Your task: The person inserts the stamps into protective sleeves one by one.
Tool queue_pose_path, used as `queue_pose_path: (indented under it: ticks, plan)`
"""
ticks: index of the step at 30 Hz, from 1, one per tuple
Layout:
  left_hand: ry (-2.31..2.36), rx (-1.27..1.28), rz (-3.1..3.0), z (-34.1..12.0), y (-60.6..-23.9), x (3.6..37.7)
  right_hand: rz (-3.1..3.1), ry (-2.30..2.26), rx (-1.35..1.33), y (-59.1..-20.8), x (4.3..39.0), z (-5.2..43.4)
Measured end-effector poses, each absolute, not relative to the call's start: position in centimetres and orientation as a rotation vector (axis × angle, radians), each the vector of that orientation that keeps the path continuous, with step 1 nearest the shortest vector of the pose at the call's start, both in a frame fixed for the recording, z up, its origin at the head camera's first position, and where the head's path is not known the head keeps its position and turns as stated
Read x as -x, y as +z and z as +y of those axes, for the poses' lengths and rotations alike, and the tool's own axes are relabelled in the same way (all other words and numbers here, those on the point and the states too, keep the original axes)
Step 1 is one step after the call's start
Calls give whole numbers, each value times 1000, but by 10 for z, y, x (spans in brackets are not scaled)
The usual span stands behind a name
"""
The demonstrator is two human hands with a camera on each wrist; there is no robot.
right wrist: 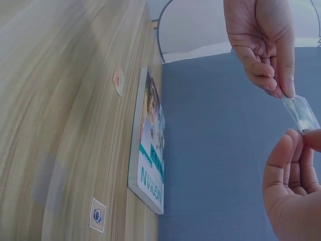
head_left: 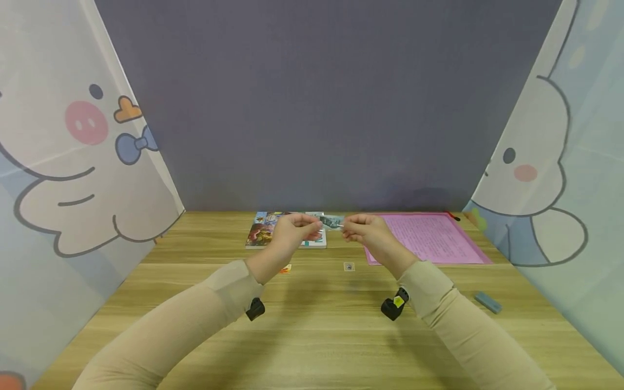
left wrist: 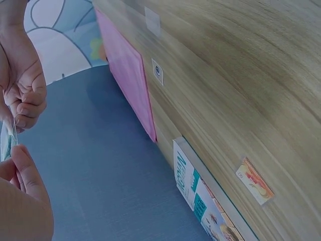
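Observation:
Both hands are raised above the wooden table point(head_left: 312, 325) and meet in the middle. Between them is a small clear sleeve with a dark picture card point(head_left: 332, 221) inside. My left hand point(head_left: 316, 229) pinches its left end and my right hand point(head_left: 347, 232) pinches its right end. In the right wrist view the sleeve point(right wrist: 301, 111) hangs between the left hand's fingertips point(right wrist: 281, 88) above and the right hand point(right wrist: 296, 150) below. In the left wrist view the sleeve point(left wrist: 9, 138) appears edge-on between my left hand point(left wrist: 20, 155) and my right hand point(left wrist: 22, 113).
A colourful book point(head_left: 263, 234) lies flat at the back, under the left hand. A pink sheet point(head_left: 431, 238) lies back right with a red pen point(head_left: 453, 216) behind it. Two small cards point(head_left: 285, 268) point(head_left: 348, 266) and a grey block point(head_left: 488, 302) lie on the table. Printed curtains flank both sides.

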State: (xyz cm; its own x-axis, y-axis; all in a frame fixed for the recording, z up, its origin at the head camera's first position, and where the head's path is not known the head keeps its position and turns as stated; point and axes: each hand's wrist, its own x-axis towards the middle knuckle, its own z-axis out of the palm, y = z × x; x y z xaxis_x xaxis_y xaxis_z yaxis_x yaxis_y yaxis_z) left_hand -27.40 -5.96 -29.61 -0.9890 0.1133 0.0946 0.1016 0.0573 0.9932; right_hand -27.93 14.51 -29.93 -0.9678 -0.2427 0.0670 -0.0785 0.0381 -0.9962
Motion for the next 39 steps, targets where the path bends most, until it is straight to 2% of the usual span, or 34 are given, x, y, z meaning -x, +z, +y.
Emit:
queue_pose_path:
  ticks: [39]
  plan:
    - [2163, -221, 2274, -62, -301, 274, 2214, -1989, 384, -303, 284, 142]
